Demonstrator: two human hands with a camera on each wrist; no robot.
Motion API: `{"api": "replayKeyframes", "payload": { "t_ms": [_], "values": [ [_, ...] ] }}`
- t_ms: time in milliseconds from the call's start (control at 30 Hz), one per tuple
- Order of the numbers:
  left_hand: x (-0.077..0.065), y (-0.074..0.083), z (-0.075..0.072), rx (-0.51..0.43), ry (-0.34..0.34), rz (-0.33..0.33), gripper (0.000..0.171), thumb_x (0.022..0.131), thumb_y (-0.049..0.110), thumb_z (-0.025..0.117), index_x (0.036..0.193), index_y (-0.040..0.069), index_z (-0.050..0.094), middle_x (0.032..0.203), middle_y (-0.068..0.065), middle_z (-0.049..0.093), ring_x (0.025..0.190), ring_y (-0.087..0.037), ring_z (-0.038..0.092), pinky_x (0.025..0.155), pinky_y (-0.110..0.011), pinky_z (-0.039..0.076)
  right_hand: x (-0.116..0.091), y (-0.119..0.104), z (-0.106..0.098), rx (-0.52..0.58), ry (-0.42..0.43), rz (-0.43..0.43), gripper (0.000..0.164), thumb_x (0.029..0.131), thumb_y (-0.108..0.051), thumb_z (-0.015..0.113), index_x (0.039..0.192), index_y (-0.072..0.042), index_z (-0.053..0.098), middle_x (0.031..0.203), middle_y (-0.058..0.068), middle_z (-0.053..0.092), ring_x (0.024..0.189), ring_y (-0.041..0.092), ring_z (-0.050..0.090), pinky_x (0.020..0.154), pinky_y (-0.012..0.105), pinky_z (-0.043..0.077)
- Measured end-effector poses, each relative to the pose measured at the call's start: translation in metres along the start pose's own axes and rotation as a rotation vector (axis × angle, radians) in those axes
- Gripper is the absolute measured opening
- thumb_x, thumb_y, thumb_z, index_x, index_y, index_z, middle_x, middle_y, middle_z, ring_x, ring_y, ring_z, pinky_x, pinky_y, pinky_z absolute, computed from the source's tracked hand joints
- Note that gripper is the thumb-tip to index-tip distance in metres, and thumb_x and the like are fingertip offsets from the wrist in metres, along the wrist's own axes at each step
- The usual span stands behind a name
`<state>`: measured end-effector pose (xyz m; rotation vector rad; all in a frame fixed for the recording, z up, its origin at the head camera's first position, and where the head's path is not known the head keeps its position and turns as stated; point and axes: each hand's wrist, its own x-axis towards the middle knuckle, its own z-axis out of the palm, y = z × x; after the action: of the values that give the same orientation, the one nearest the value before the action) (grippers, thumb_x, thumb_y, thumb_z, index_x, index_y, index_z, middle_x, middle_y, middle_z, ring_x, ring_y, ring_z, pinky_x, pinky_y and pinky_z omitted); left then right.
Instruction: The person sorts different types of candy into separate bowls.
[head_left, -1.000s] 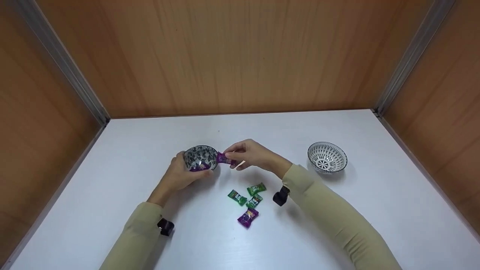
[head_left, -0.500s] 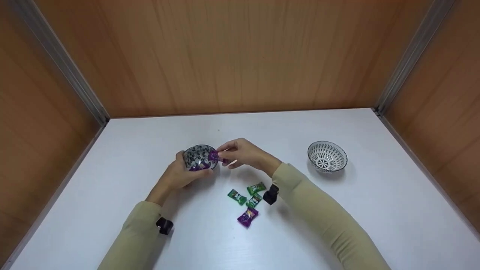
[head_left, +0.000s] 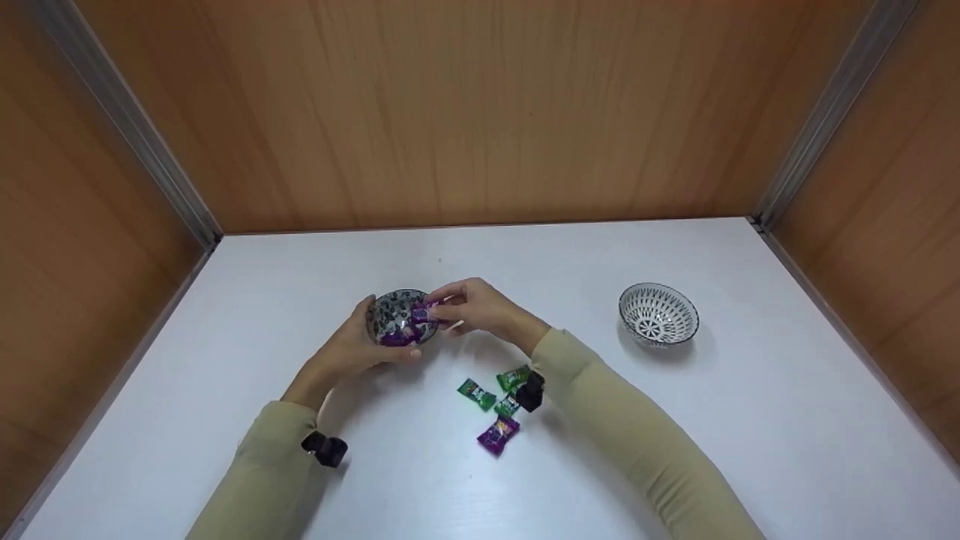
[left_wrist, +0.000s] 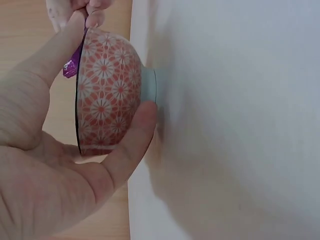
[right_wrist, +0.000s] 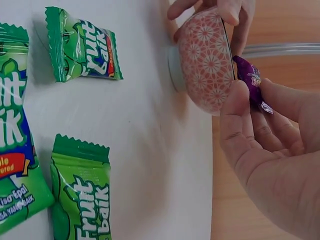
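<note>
My left hand [head_left: 346,351] holds a small bowl [head_left: 386,309] from its left side, thumb at the rim and a finger at the foot. Dark flowers pattern its inside; red-and-white flowers cover the outside [left_wrist: 112,85]. Purple-wrapped candy [head_left: 399,337] lies within. Over the bowl's right rim, my right hand [head_left: 484,309] pinches another purple-wrapped candy [right_wrist: 248,80] between thumb and fingers. Whether the bowl's foot touches the table cannot be told.
Green-wrapped candies [head_left: 476,394] and one purple candy [head_left: 498,435] lie on the white table [head_left: 420,487], partly under the right wrist's camera. A second bowl [head_left: 658,313], white with dark dashes, stands to the right. Wooden panels [head_left: 487,112] enclose the table.
My right hand has moved left, bringing its purple candy from beside the bowl to over the rim. The left hand has shifted slightly on the bowl. The candies on the table stay put.
</note>
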<state>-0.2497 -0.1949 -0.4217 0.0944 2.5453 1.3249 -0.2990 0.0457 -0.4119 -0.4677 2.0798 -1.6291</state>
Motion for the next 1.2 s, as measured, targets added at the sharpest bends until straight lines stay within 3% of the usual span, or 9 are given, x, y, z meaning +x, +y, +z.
{"api": "replayKeyframes", "payload": {
  "t_ms": [67, 167, 300, 400, 567, 700, 933, 1033, 1200],
  "values": [
    [0.0, -0.002, -0.002, -0.029, -0.019, 0.001, 0.134, 0.072, 0.042, 0.093, 0.162, 0.005, 0.0, 0.162, -0.024, 0.02, 0.148, -0.041, 0.024, 0.12, -0.056, 0.022, 0.0, 0.0, 0.002, 0.007, 0.022, -0.01, 0.031, 0.098, -0.013, 0.07, 0.128, -0.005, 0.069, 0.11, 0.014, 0.073, 0.097, 0.028, 0.07, 0.079, 0.034, 0.061],
    [-0.001, -0.005, -0.005, -0.119, -0.039, -0.003, 0.133, 0.071, 0.038, 0.095, 0.163, 0.01, 0.002, 0.162, -0.022, 0.021, 0.145, -0.039, 0.028, 0.114, -0.052, 0.037, 0.001, 0.0, 0.004, 0.044, 0.051, -0.028, 0.034, 0.1, -0.009, 0.066, 0.134, -0.003, 0.064, 0.117, 0.014, 0.071, 0.091, 0.023, 0.07, 0.079, 0.034, 0.061],
    [-0.001, -0.007, -0.005, -0.214, -0.054, -0.002, 0.13, 0.073, 0.028, 0.095, 0.163, 0.015, 0.003, 0.161, -0.021, 0.022, 0.142, -0.038, 0.032, 0.101, -0.046, 0.051, 0.001, 0.001, 0.006, 0.083, 0.083, -0.049, 0.04, 0.103, -0.005, 0.06, 0.142, -0.005, 0.057, 0.132, 0.018, 0.063, 0.099, 0.033, 0.067, 0.082, 0.036, 0.061],
    [-0.001, -0.007, -0.004, -0.211, -0.054, 0.0, 0.128, 0.073, 0.026, 0.094, 0.163, 0.016, 0.004, 0.162, -0.021, 0.02, 0.142, -0.04, 0.031, 0.1, -0.047, 0.052, 0.0, 0.002, 0.006, 0.074, 0.092, -0.059, 0.04, 0.103, -0.004, 0.059, 0.143, -0.008, 0.057, 0.135, 0.019, 0.06, 0.1, 0.036, 0.067, 0.082, 0.037, 0.061],
    [0.0, -0.009, -0.004, -0.198, -0.045, 0.004, 0.127, 0.073, 0.026, 0.095, 0.164, 0.017, 0.007, 0.162, -0.021, 0.019, 0.144, -0.041, 0.03, 0.103, -0.049, 0.049, -0.004, 0.004, 0.001, 0.049, 0.075, -0.066, 0.038, 0.103, -0.005, 0.059, 0.141, -0.005, 0.057, 0.132, 0.02, 0.061, 0.089, 0.023, 0.069, 0.08, 0.035, 0.061],
    [0.001, -0.011, -0.006, -0.184, -0.033, -0.003, 0.126, 0.072, 0.027, 0.095, 0.164, 0.018, 0.009, 0.164, -0.022, 0.018, 0.146, -0.043, 0.027, 0.108, -0.05, 0.044, -0.011, 0.005, -0.004, 0.022, 0.055, -0.056, 0.037, 0.103, -0.009, 0.06, 0.14, -0.002, 0.057, 0.13, 0.02, 0.061, 0.09, 0.021, 0.07, 0.08, 0.035, 0.061],
    [-0.001, -0.011, -0.009, -0.217, -0.034, -0.017, 0.122, 0.073, 0.021, 0.094, 0.164, 0.018, 0.013, 0.156, -0.027, 0.026, 0.137, -0.046, 0.039, 0.086, -0.044, 0.059, -0.037, 0.005, -0.023, -0.136, -0.059, -0.08, 0.034, 0.103, -0.017, 0.062, 0.136, -0.008, 0.06, 0.129, 0.024, 0.06, 0.098, 0.026, 0.069, 0.082, 0.036, 0.06],
    [-0.002, -0.011, -0.009, -0.237, -0.036, -0.001, 0.123, 0.072, 0.022, 0.095, 0.164, 0.016, 0.013, 0.152, -0.027, 0.029, 0.135, -0.045, 0.042, 0.085, -0.042, 0.06, -0.055, 0.007, -0.034, -0.253, -0.11, -0.105, 0.034, 0.102, -0.018, 0.064, 0.136, -0.012, 0.061, 0.127, 0.02, 0.062, 0.103, 0.024, 0.066, 0.084, 0.036, 0.06],
    [-0.007, -0.012, -0.01, -0.29, -0.044, 0.014, 0.124, 0.072, 0.021, 0.095, 0.164, 0.015, 0.013, 0.147, -0.028, 0.032, 0.123, -0.045, 0.055, 0.086, -0.043, 0.059, -0.084, 0.019, -0.054, -0.407, -0.196, -0.139, 0.039, 0.1, -0.014, 0.067, 0.137, -0.008, 0.061, 0.129, 0.016, 0.064, 0.113, 0.024, 0.064, 0.092, 0.039, 0.056]
  ]
}}
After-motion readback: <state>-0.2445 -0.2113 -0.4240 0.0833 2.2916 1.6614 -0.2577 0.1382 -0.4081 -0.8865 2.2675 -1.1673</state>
